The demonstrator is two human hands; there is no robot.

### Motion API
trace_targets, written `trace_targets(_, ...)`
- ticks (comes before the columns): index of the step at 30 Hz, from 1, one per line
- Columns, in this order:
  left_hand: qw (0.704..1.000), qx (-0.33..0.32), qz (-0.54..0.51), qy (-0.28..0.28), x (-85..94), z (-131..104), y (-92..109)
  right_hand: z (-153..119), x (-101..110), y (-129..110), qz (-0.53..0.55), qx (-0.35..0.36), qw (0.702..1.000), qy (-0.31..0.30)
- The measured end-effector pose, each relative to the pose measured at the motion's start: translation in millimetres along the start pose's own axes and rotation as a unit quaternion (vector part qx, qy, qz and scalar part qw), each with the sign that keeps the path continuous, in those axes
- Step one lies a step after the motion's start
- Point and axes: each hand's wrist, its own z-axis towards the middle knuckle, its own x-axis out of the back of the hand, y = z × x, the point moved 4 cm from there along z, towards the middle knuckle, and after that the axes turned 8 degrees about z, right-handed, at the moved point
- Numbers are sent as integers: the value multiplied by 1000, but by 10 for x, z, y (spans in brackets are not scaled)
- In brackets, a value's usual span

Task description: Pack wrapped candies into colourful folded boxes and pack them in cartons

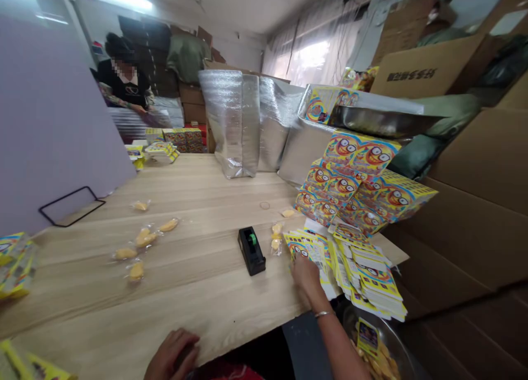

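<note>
My right hand (306, 275) is at the left side of a fanned pile of flat yellow printed cartons (371, 278), its fingers closed at the edge of a flat carton (303, 249); the fingertips are partly hidden. My left hand (173, 355) rests at the front edge of the table, loosely bent, with a gap between its fingers and nothing visible in them. A black tape dispenser (252, 251) with green tape stands between the hands, further in. Several small wrapped yellow snacks (276, 240) lie beside the cartons, and more wrapped snacks (145, 237) are on the left.
Filled printed boxes (342, 176) are stacked at the back right. Below the table edge is a metal bowl (402, 341) of snacks. Silver foil-lined cartons (231, 121) stand behind. A black wire frame (72, 207) is on the left. Another person (126, 88) works at the far left.
</note>
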Motion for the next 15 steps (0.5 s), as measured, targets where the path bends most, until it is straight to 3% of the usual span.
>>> trace_targets(3,999,31,-33,-12,38,9,29,-84,307,62,-11,-12,1000,22)
trace_targets(5,994,71,-70,-37,68,25,36,-246,580,74,35,-24,997,70)
trace_targets(7,981,128,-129,-63,102,65,73,-488,778,-32,204,17,973,106)
trace_targets(8,970,154,-173,-68,124,103,118,-622,806,-145,326,56,939,93)
trace_targets(10,939,180,-285,-62,177,225,276,-894,688,-500,540,140,829,-33)
trace_targets(11,919,179,-347,-53,210,305,375,-1030,565,-715,599,167,774,-116)
trace_targets(12,899,170,-402,-43,249,391,476,-1156,424,-924,623,183,738,-183)
trace_targets(13,880,172,-442,-27,296,470,552,-1254,299,-1102,622,195,732,-200)
trace_targets(14,866,187,-464,-8,350,531,600,-1322,203,-1250,603,209,750,-172)
trace_targets(15,864,192,-465,12,418,572,633,-1367,154,-1368,571,230,781,-102)
